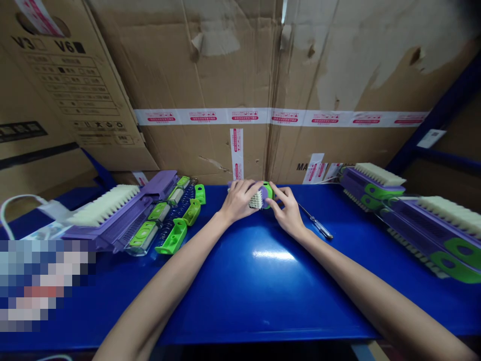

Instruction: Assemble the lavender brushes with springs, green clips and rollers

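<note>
The fingers of the left hand [235, 200] are bent over the top of a purple brush unit [256, 199], gripping its body; its thumb is hidden. The thumb and index finger of the right hand [290, 213] pinch the green end cap [269, 191] from its upper and lower sides. The brush unit lies directly between the hands, long axis approximately left to right, capped end toward the right hand, pale bristles facing the near side. The left hand covers most of the body; the right hand is nearer the cap. Behind the unit, the far edge of the bench [263, 291] and the cardboard wall [188, 75] leave little clearance. A screwdriver [319, 226] lies just beside the right forearm, handle toward the near side. To the left, well apart from the unit, are loose green caps [172, 237], coiled springs [173, 220] and a purple brush housing [126, 223]. To the right, capped brush assemblies [424, 225] extend along the side. The widest open surface is on the near side, between the forearms.
</note>
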